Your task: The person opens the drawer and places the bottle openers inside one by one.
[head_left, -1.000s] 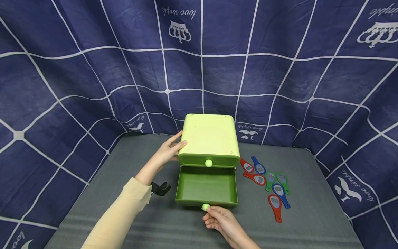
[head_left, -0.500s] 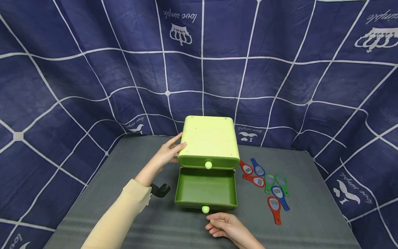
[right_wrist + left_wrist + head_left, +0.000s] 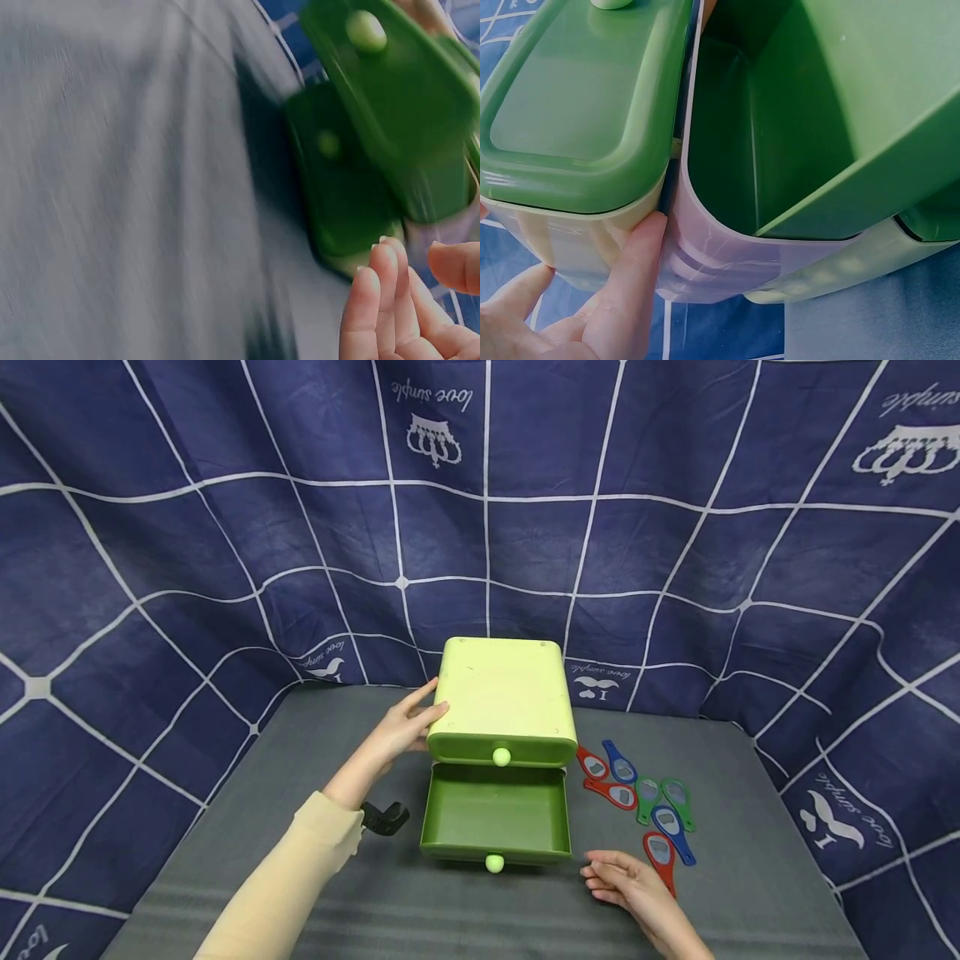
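Note:
A small drawer cabinet [image 3: 502, 689] with a pale yellow-green top and green drawer fronts stands mid-table. Its middle drawer [image 3: 497, 810] is pulled out with nothing in it, and a round light-green knob [image 3: 494, 863] sits on its front. My left hand [image 3: 395, 731] rests against the cabinet's left side; in the left wrist view its fingertips touch the top casing [image 3: 577, 240], above a lilac casing [image 3: 720, 262]. My right hand [image 3: 633, 889] hovers right of the drawer, fingers loosely bent, holding nothing. It partly covers a red flat opener-like piece [image 3: 660, 852].
Several flat paddle-shaped pieces with grey inserts, possibly bottle openers, lie right of the cabinet, including a blue one [image 3: 672, 833] and a green one [image 3: 677, 800]. A black device [image 3: 386, 818] shows by the left wrist. A blue curtain [image 3: 525, 543] encloses the grey table [image 3: 337, 910].
My right hand has let go of the drawer knob, drawn back, then moved right toward the flat pieces. The drawer stays pulled out and my left hand stays on the cabinet.

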{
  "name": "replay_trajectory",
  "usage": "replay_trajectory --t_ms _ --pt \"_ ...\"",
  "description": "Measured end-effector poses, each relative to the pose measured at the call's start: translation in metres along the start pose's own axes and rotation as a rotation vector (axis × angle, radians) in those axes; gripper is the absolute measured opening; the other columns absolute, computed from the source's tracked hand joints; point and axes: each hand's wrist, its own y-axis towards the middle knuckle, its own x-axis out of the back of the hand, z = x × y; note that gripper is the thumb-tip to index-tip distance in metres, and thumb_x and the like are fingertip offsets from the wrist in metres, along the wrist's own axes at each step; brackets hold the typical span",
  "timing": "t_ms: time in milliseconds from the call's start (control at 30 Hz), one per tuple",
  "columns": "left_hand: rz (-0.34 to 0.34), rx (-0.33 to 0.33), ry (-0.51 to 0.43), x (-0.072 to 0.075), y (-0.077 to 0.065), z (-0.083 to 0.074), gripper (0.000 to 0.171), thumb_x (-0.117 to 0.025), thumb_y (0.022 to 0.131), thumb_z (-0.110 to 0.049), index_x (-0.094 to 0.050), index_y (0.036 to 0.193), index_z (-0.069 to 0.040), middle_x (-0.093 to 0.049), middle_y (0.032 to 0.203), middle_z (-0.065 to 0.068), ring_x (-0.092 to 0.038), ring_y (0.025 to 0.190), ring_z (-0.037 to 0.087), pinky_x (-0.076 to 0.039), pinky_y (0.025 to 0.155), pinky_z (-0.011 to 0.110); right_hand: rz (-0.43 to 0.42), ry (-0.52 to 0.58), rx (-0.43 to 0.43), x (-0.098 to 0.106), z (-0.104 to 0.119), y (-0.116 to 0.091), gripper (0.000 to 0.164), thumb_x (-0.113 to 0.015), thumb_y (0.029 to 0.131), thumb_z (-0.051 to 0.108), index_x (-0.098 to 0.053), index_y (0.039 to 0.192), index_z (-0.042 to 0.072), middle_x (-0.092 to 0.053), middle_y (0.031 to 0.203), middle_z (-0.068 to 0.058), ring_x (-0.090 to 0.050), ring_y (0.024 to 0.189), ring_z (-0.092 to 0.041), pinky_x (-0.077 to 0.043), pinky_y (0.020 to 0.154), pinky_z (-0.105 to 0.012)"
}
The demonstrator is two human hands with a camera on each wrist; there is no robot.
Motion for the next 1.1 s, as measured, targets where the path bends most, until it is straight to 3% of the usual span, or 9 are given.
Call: replay_trajectory --t_ms 200,367,500,633,767,900,1100 --pt "0.003 0.01 0.005 0.001 0.002 0.001 0.073 -0.058 0.097 -0.049 -0.02 0.158 -0.035 -0.055 0.137 0.023 -0.07 0.102 0.026 -0.057 0.09 0.045 -0.299 -0.05 0.008 0.036 0.003 0.001 0.048 -0.059 0.099 0.019 -0.049 0.136 -0.01 -0.072 0.107 -0.01 -0.071 0.091 -0.014 -0.059 0.079 -0.027" --pt "0.005 0.008 0.006 0.001 0.002 0.002 0.073 -0.058 0.098 -0.048 -0.019 0.158 -0.034 -0.054 0.138 0.023 -0.07 0.104 0.027 -0.057 0.089 0.045 -0.408 -0.127 0.005 0.066 -0.003 0.001 0.049 -0.059 0.1 0.018 -0.047 0.137 -0.012 -0.073 0.104 -0.003 -0.067 0.084 -0.001 -0.058 0.075 -0.022" --pt "0.009 0.009 0.003 0.001 0.003 0.002 0.072 -0.058 0.098 -0.047 -0.02 0.158 -0.035 -0.054 0.137 0.023 -0.07 0.104 0.027 -0.058 0.089 0.044 -0.497 -0.238 0.003 0.079 -0.01 0.002 0.05 -0.062 0.098 0.02 -0.051 0.134 -0.012 -0.074 0.101 -0.003 -0.063 0.076 0.003 -0.057 0.069 -0.02" --pt "0.012 0.004 -0.002 0.001 0.003 0.002 0.071 -0.057 0.098 -0.047 -0.02 0.158 -0.036 -0.054 0.137 0.023 -0.07 0.104 0.027 -0.057 0.09 0.045 -0.598 -0.437 0.026 0.083 -0.017 0.004 0.045 -0.068 0.092 0.023 -0.061 0.122 -0.009 -0.074 0.093 -0.008 -0.062 0.073 -0.002 -0.053 0.064 -0.023" --pt "0.011 0.006 -0.003 0.001 0.002 0.001 0.071 -0.057 0.098 -0.047 -0.02 0.157 -0.036 -0.054 0.138 0.023 -0.07 0.104 0.027 -0.057 0.09 0.046 -0.682 -0.633 0.066 0.079 -0.022 0.008 0.041 -0.072 0.087 0.023 -0.066 0.113 -0.008 -0.072 0.096 -0.019 -0.067 0.079 -0.022 -0.051 0.067 -0.033" --pt "0.008 0.011 -0.004 0.001 0.001 0.0 0.071 -0.058 0.098 -0.048 -0.02 0.157 -0.036 -0.054 0.138 0.023 -0.069 0.107 0.03 -0.057 0.089 0.045 -0.729 -0.674 0.095 0.071 -0.024 0.013 0.041 -0.073 0.084 0.018 -0.065 0.11 -0.011 -0.064 0.1 -0.027 -0.062 0.091 -0.039 -0.051 0.071 -0.043" --pt "0.001 0.018 0.002 0.001 0.001 -0.001 0.071 -0.058 0.097 -0.048 -0.021 0.157 -0.037 -0.053 0.14 0.021 -0.067 0.111 0.032 -0.058 0.088 0.042 -0.789 -0.717 0.1 0.058 -0.023 0.019 0.049 -0.078 0.081 0.016 -0.061 0.113 -0.017 -0.056 0.1 -0.032 -0.057 0.093 -0.044 -0.049 0.079 -0.053"
